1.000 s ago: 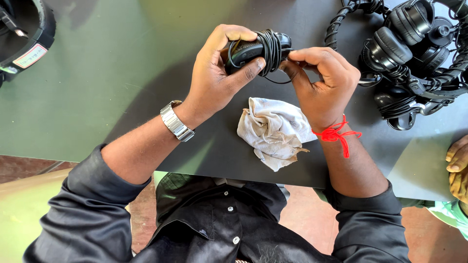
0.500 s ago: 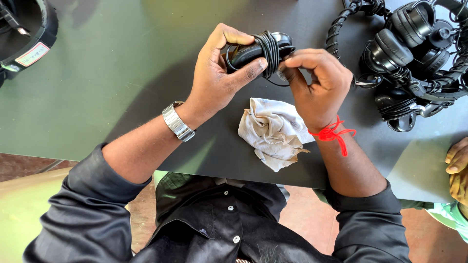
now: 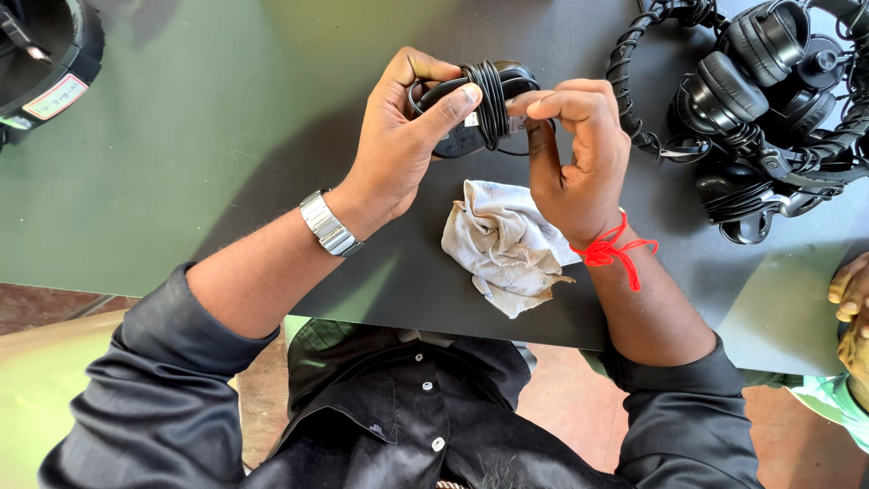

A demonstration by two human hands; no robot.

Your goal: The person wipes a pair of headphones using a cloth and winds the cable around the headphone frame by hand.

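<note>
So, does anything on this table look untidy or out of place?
Only small things: the crumpled off-white cloth lies bunched on the dark table, and the black headphones at the right sit in a tangled heap. The black cable-wrapped device looks neatly wound.

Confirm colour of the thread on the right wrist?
Red thread, tied with loose ends; clearest in the head view.
</note>
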